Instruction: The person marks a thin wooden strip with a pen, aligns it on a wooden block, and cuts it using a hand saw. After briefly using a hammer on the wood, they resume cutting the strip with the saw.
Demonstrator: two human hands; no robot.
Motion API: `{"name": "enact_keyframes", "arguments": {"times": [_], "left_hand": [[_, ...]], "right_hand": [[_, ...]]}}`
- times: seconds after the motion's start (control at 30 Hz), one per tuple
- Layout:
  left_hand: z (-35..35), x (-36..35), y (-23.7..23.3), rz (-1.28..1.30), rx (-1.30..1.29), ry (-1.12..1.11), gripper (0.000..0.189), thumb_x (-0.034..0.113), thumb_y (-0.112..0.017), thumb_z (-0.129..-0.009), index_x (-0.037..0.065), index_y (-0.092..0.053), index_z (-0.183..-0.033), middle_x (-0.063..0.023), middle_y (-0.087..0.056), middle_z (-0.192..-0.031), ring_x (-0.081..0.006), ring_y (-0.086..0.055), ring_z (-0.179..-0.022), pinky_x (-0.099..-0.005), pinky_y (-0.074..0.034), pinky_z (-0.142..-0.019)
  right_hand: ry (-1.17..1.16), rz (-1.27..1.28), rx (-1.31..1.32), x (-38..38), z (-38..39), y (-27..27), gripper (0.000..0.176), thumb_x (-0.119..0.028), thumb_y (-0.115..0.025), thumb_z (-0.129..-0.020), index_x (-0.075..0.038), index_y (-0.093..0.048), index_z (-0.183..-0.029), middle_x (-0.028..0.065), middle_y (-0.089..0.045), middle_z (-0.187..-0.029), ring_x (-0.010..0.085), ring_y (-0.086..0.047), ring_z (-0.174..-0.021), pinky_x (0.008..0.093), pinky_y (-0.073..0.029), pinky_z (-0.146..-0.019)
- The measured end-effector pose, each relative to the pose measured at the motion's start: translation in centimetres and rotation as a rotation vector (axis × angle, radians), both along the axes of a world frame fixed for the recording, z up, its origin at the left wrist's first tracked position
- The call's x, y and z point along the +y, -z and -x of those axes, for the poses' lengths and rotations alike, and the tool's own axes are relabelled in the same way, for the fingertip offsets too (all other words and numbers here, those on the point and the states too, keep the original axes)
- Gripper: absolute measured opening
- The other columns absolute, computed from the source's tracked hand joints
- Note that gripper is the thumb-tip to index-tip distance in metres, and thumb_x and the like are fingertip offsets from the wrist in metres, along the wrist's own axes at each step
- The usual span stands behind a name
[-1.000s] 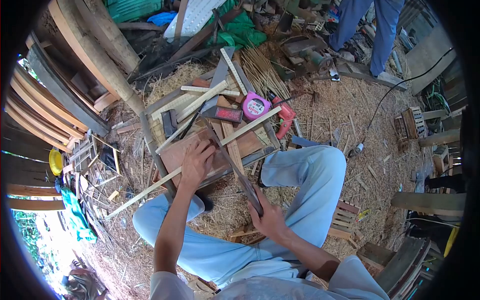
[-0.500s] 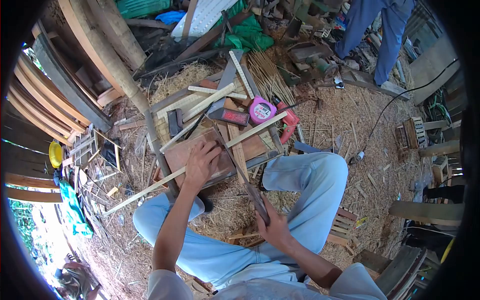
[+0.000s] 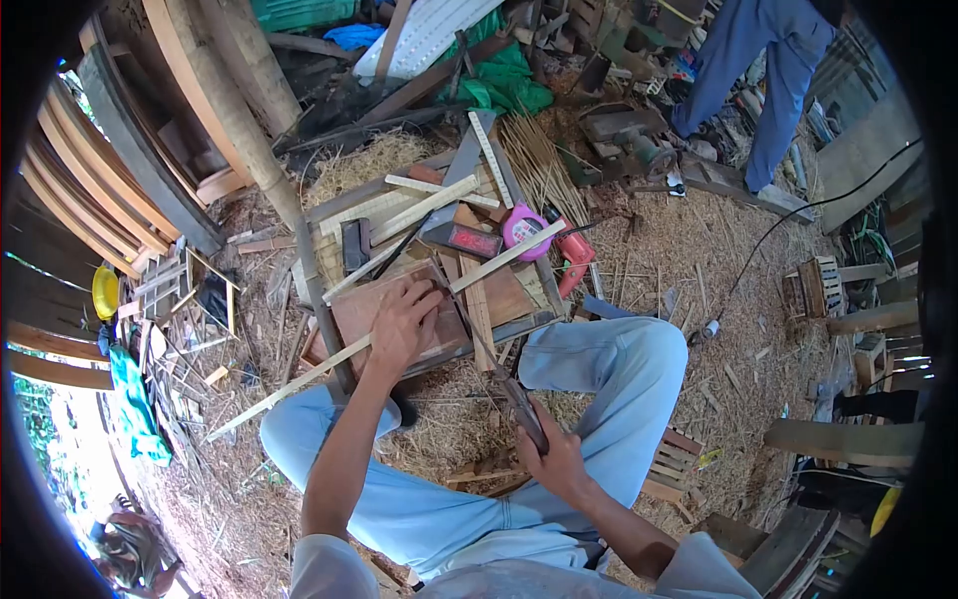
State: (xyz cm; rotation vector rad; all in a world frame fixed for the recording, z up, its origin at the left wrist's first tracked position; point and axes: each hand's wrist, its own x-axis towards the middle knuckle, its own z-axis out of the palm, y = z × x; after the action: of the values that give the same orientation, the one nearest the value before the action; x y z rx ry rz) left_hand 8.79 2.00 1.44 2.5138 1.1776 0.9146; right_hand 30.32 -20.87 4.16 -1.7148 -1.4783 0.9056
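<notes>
My left hand (image 3: 404,324) presses a long, thin wooden strip (image 3: 289,390) down on a reddish-brown board (image 3: 364,304), its fingers curled over it. In my right hand (image 3: 552,459) is the dark handle of a hand saw (image 3: 519,404). Its thin blade, seen nearly edge-on, crosses the strip just right of my left hand; the teeth are too small to make out. Beyond the blade, the strip's far end reaches past a pink tape measure (image 3: 524,232). A dark block with a red face (image 3: 473,241) lies beside the tape.
A red power drill (image 3: 574,258) lies right of the low work table (image 3: 334,349). More strips (image 3: 424,212) and a dark block (image 3: 354,247) are on the table. A cable (image 3: 753,262) crosses the shavings-covered floor. Another person's legs (image 3: 763,95) stand at the upper right.
The saw and my right hand have shifted slightly down and to the right. My left hand stays on the strip. The whole view has tilted a little.
</notes>
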Motion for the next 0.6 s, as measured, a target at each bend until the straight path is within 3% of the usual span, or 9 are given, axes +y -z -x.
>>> {"name": "enact_keyframes", "arguments": {"times": [0.1, 0.23, 0.37, 0.47, 0.53, 0.6], "left_hand": [[0.1, 0.1, 0.1, -0.023, 0.025, -0.017, 0.021, 0.001, -0.070, -0.078, 0.007, -0.069, -0.099, -0.0079, -0.065, -0.108, -0.0314, -0.060, -0.096, -0.0431, -0.051, -0.084], [0.0, 0.1, 0.2, -0.014, 0.028, -0.010, 0.020, 0.001, -0.069, -0.078, 0.006, -0.068, -0.097, -0.0083, -0.064, -0.108, -0.0319, -0.059, -0.096, -0.0441, -0.051, -0.084], [0.3, 0.2, 0.0, 0.041, 0.046, -0.016, 0.019, 0.000, -0.069, -0.078, 0.006, -0.068, -0.097, -0.0088, -0.064, -0.109, -0.0325, -0.060, -0.099, -0.0440, -0.051, -0.085], [0.1, 0.2, 0.3, 0.010, 0.015, -0.021, 0.021, 0.000, -0.068, -0.079, 0.006, -0.069, -0.099, -0.0089, -0.065, -0.109, -0.0327, -0.060, -0.100, -0.0432, -0.051, -0.085], [0.3, 0.0, 0.4, 0.004, -0.002, -0.024, 0.021, 0.000, -0.069, -0.079, 0.006, -0.069, -0.100, -0.0089, -0.065, -0.109, -0.0327, -0.060, -0.100, -0.0427, -0.051, -0.085], [0.1, 0.0, 0.2, 0.020, 0.008, -0.036, 0.022, 0.000, -0.069, -0.079, 0.006, -0.069, -0.101, -0.0088, -0.065, -0.108, -0.0324, -0.060, -0.099, -0.0424, -0.051, -0.085]], "right_hand": [[0.002, 0.003, -0.013, 2.4, 0.3, -0.4, 0.059, -0.013, -0.066, -0.092, 0.000, -0.046, -0.147, 0.0295, -0.067, -0.078, 0.0460, -0.068, -0.066, 0.0492, -0.056, -0.059], [-0.008, -0.028, 0.016, 7.5, 2.2, 0.0, 0.059, -0.014, -0.067, -0.092, 0.001, -0.047, -0.146, 0.0295, -0.067, -0.078, 0.0451, -0.069, -0.068, 0.0494, -0.056, -0.059], [0.008, 0.001, 0.035, 5.7, 2.0, 0.5, 0.059, -0.015, -0.067, -0.092, 0.000, -0.047, -0.145, 0.0289, -0.068, -0.080, 0.0448, -0.069, -0.068, 0.0487, -0.056, -0.060], [0.002, -0.090, -0.094, 1.4, 0.5, 0.5, 0.054, -0.013, -0.065, -0.094, -0.001, -0.050, -0.144, 0.0244, -0.067, -0.072, 0.0389, -0.070, -0.061, 0.0438, -0.055, -0.056], [0.040, -0.051, 0.048, 0.2, 0.0, -0.4, 0.053, -0.013, -0.065, -0.094, -0.001, -0.051, -0.143, 0.0243, -0.068, -0.073, 0.0395, -0.071, -0.063, 0.0440, -0.056, -0.058], [0.036, -0.072, -0.005, 1.7, 0.6, 0.0, 0.052, -0.012, -0.065, -0.094, -0.001, -0.051, -0.143, 0.0243, -0.068, -0.072, 0.0396, -0.071, -0.063, 0.0438, -0.056, -0.059]]}}
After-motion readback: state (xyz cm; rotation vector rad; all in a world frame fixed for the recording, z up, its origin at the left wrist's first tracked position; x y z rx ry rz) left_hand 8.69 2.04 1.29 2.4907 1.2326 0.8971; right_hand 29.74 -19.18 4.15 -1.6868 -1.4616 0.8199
